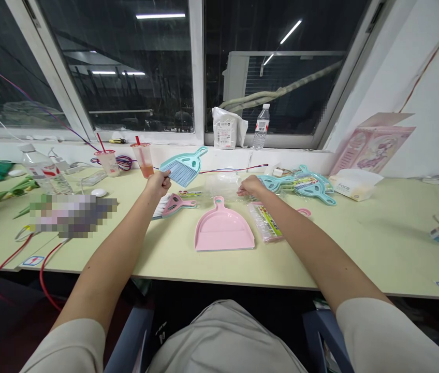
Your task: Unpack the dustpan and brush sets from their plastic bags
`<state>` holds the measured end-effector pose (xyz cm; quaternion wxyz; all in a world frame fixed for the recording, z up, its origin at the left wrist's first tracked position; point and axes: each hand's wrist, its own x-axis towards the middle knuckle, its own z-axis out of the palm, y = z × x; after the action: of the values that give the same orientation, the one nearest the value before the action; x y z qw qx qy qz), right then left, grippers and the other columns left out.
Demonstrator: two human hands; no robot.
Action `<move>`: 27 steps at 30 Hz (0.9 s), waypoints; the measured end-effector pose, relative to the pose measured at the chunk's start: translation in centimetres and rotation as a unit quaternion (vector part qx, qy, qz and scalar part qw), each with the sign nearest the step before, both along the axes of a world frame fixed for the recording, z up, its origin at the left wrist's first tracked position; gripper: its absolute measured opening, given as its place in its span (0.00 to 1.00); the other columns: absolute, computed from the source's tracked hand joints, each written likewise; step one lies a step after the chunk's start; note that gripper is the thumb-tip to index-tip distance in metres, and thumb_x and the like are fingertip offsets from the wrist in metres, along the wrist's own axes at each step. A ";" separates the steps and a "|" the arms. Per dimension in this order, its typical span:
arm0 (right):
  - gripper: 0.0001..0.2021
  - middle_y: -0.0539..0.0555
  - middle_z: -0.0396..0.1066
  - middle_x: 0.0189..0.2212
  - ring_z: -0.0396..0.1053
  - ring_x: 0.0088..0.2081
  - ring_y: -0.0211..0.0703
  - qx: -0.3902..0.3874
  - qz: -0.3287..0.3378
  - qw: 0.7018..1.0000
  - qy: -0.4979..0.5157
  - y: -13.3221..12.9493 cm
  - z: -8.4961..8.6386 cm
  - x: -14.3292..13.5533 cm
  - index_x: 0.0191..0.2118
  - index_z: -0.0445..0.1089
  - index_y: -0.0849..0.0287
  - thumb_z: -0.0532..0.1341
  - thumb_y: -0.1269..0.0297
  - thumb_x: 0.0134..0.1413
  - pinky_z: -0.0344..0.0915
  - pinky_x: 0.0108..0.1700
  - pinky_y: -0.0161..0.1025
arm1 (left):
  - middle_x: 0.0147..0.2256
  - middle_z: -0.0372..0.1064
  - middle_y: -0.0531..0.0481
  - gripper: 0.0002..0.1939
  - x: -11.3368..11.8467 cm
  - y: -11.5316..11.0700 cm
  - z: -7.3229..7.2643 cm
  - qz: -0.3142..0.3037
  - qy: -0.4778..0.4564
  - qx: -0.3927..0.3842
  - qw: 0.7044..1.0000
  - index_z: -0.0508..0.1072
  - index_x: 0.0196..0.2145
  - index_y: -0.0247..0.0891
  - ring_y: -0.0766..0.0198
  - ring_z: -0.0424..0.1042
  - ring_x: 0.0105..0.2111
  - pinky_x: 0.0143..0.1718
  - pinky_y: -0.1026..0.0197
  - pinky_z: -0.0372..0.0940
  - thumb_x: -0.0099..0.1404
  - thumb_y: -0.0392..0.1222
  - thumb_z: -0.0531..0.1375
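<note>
My left hand [159, 182] is closed on the edge of a light-blue dustpan [193, 153] with a blue-bristled brush [184, 171] nested in it, held up off the table. My right hand [251, 186] pinches the end of a clear plastic bag [221, 184], which stretches between the two hands. A pink dustpan [224, 228] lies below on the table, its handle pointing away from me. Beside it, near my left forearm, rests a pink brush [171, 204] with pale bristles. A wrapped pink set [268, 223] sits partly hidden under my right forearm.
More light-blue dustpan sets [308, 184] are piled at the back right, by a tissue pack [353, 185] and a pink box [375, 147]. Drink cups [142, 158] and a water bottle [44, 171] stand to the left. Another bottle [261, 129] is on the sill.
</note>
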<state>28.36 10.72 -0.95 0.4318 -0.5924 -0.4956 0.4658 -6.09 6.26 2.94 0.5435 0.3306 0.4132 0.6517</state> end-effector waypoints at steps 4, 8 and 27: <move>0.13 0.53 0.69 0.17 0.76 0.24 0.51 -0.002 -0.014 0.999 -0.051 -0.5 0.3 0.1 0.32 0.67 0.61 0.69 0.79 0.43 0.76 0.28 0.43 | 0.18 0.49 0.65 0.20 0.3 0.1 -0.2 0.009 0.018 -0.007 1.000 0.53 0.30 0.41 0.80 0.43 0.11 0.13 0.71 0.36 0.59 0.27 0.64; 0.16 0.62 0.74 0.27 0.77 0.44 0.59 0.112 -0.068 0.973 -0.187 -1.6 0.7 0.1 0.24 0.63 0.56 0.67 0.83 0.37 0.74 0.46 0.46 | 0.16 0.49 0.64 0.18 -0.2 0.3 -0.2 -0.009 0.046 -0.019 0.999 0.55 0.29 0.40 0.79 0.43 0.10 0.12 0.71 0.38 0.59 0.25 0.62; 0.07 0.52 0.74 0.25 0.77 0.26 0.41 0.053 0.147 0.956 0.247 -7.5 2.5 -1.7 0.35 0.66 0.60 0.63 0.77 0.60 0.78 0.32 0.36 | 0.38 0.73 0.44 0.16 5.8 -3.7 -0.3 0.135 0.427 0.210 0.869 0.70 0.43 0.40 0.60 0.72 0.30 0.31 0.60 0.64 0.56 0.34 0.66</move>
<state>26.62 3.22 1.52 0.4986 -0.3560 -0.4793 0.6284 -0.30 2.59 2.68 0.1385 0.6243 0.4985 0.5852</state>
